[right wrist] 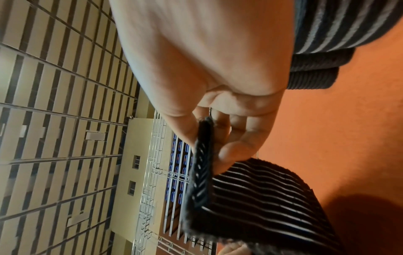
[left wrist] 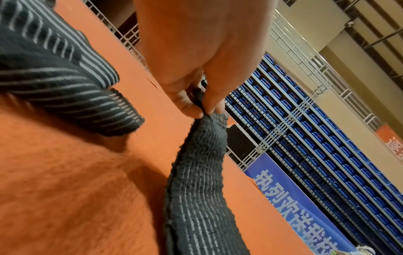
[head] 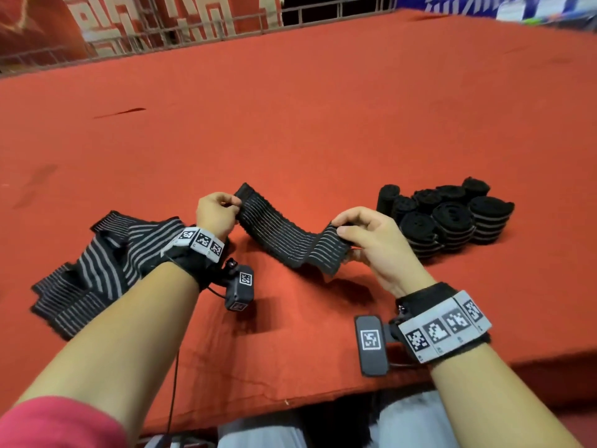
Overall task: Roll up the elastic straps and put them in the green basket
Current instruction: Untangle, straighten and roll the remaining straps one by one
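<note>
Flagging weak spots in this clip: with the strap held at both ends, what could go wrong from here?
1. The strap sags in folds between the left hand and right hand, so the roll may start crooked.
2. Both hands only pinch it; a fingertip grip could slip.
3. No green basket is in view; the finished rolls sit on the table.

You work at a surface [head: 323, 108] covered in red cloth. A grey metal railing [head: 181, 30] runs along its far edge. Behind the railing you see rows of blue seats [left wrist: 327, 146] and a blue banner [left wrist: 290, 195] printed with white characters.
</note>
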### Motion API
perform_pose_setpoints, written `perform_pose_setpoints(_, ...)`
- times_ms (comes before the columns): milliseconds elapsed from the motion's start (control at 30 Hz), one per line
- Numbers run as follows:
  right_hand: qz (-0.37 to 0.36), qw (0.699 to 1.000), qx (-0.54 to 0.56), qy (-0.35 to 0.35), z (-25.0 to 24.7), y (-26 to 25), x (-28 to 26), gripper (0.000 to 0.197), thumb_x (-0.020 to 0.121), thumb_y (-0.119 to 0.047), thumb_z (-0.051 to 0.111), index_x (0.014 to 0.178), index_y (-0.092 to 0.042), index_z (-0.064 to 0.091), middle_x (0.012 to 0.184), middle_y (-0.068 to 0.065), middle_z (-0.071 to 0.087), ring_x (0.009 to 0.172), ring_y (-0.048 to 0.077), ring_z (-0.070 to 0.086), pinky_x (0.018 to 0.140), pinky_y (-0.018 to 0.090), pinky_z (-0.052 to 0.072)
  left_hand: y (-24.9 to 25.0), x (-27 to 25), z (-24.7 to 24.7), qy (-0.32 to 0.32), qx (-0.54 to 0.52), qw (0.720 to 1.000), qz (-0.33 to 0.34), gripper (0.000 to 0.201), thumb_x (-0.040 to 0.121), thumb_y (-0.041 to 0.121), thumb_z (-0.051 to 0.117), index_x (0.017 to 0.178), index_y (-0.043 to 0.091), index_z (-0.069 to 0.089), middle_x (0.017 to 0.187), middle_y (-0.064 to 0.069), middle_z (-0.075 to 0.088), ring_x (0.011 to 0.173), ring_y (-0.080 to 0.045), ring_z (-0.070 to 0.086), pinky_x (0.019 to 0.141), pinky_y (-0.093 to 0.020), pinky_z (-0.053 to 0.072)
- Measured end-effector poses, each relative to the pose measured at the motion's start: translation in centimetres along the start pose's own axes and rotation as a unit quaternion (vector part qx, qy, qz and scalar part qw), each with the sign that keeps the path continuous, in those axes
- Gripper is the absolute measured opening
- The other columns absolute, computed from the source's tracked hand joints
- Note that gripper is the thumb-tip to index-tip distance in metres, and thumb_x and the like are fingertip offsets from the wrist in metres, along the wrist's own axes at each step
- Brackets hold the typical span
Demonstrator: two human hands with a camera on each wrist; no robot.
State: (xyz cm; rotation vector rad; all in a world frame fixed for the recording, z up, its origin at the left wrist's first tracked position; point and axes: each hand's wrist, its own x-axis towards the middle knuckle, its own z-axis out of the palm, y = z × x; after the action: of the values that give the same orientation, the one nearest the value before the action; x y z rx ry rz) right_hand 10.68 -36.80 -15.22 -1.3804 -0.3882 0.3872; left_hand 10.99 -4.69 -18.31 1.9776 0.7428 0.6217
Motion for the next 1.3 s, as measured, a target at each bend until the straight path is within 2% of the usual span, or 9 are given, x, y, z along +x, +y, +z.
perform_pose_setpoints(133,0.025,0.999,0.009,0.028,-0.5,1.8,0.1,0.029,0.09,0.006,0.055,0.086,-0.015,0.073,0.083,0.003,0.067,0.071,0.014,0.06,0.053,0.029,0.05,-1.2,0.9,2.0,-0.058,-0.005,0.998,-0.021,0.033,0.085,-0.015,0.056,0.081,0.016,0.068,0.075,-0.004,0.066,0.062,-0.017,0.059,0.058,-0.024,0.052)
perform_pose_setpoints(233,0.044,0.998,-0.002,0.037,-1.0,2.6,0.1,0.03,0.09,0.006,0.054,0.088,-0.016,0.074,0.083,0.002,0.067,0.072,0.015,0.06,0.056,0.03,0.05,-2.5,1.1,2.7,-0.078,-0.01,0.995,-0.058,0.031,0.086,-0.012,0.057,0.097,0.015,0.069,0.082,-0.007,0.069,0.063,-0.02,0.063,0.058,-0.03,0.055)
perform_pose_setpoints(367,0.06,0.997,-0.022,0.041,-1.2,3.4,-0.2,0.026,0.091,0.005,0.054,0.089,-0.013,0.073,0.082,0.005,0.065,0.071,0.015,0.059,0.051,0.03,0.049,-3.7,0.9,2.7,-0.104,0.004,0.992,-0.075,0.033,0.083,-0.005,0.065,0.11,0.015,0.066,0.081,-0.01,0.066,0.057,-0.021,0.057,0.063,-0.036,0.05)
perform_pose_setpoints(533,0.085,0.994,-0.023,0.059,-1.2,4.4,-1.3,0.024,0.091,0.005,0.054,0.088,-0.013,0.071,0.08,0.009,0.062,0.064,0.015,0.058,0.048,0.028,0.049,-3.1,-1.5,2.4,-0.129,0.023,0.988,-0.08,0.036,0.084,-0.001,0.068,0.116,0.015,0.06,0.072,-0.006,0.061,0.046,-0.019,0.052,0.051,-0.03,0.044)
perform_pose_setpoints(633,0.099,0.993,-0.016,0.068,-1.4,4.6,-2.1,0.024,0.092,0.005,0.053,0.089,-0.011,0.072,0.077,0.006,0.063,0.058,0.012,0.059,0.046,0.026,0.05,-2.0,-4.4,2.4,-0.128,0.016,0.989,-0.074,0.031,0.086,0.002,0.068,0.114,0.015,0.062,0.072,-0.005,0.06,0.049,-0.017,0.052,0.053,-0.03,0.045)
perform_pose_setpoints(733,0.11,0.991,-0.021,0.079,-1.7,4.9,-3.0,0.023,0.092,0.004,0.054,0.091,-0.01,0.072,0.081,0.008,0.065,0.06,0.013,0.061,0.047,0.026,0.052,-0.3,-8.9,2.9,-0.133,-0.018,0.988,-0.077,0.025,0.089,0.0,0.062,0.109,0.013,0.06,0.087,-0.003,0.06,0.061,-0.015,0.056,0.057,-0.031,0.049)
perform_pose_setpoints(933,0.117,0.99,-0.032,0.069,-2.0,5.6,-5.5,0.021,0.092,0.003,0.055,0.094,-0.011,0.071,0.096,0.012,0.067,0.066,0.014,0.065,0.05,0.026,0.055,1.5,-18.1,3.2,-0.197,-0.11,0.961,-0.161,0.015,0.098,0.01,0.054,0.111,0.015,0.051,0.083,-0.01,0.059,0.055,-0.018,0.057,0.039,-0.022,0.041)
perform_pose_setpoints(1100,0.112,0.991,-0.046,0.062,-1.8,6.0,-7.9,0.019,0.093,0.003,0.056,0.094,-0.009,0.071,0.095,0.012,0.067,0.064,0.014,0.066,0.051,0.026,0.056,2.0,-24.4,3.6,-0.243,-0.162,0.94,-0.177,0.015,0.102,0.025,0.051,0.115,0.016,0.048,0.081,-0.01,0.062,0.054,-0.018,0.062,0.037,-0.021,0.042)
perform_pose_setpoints(1300,0.133,0.989,-0.05,0.032,-0.8,6.8,-10.8,0.016,0.094,0.003,0.055,0.096,-0.006,0.067,0.087,0.016,0.068,0.059,0.017,0.067,0.049,0.024,0.056,1.3,-28.4,3.7,-0.217,-0.214,0.938,-0.167,0.016,0.098,0.016,0.058,0.114,0.014,0.054,0.088,-0.014,0.063,0.057,-0.019,0.062,0.038,-0.026,0.048)
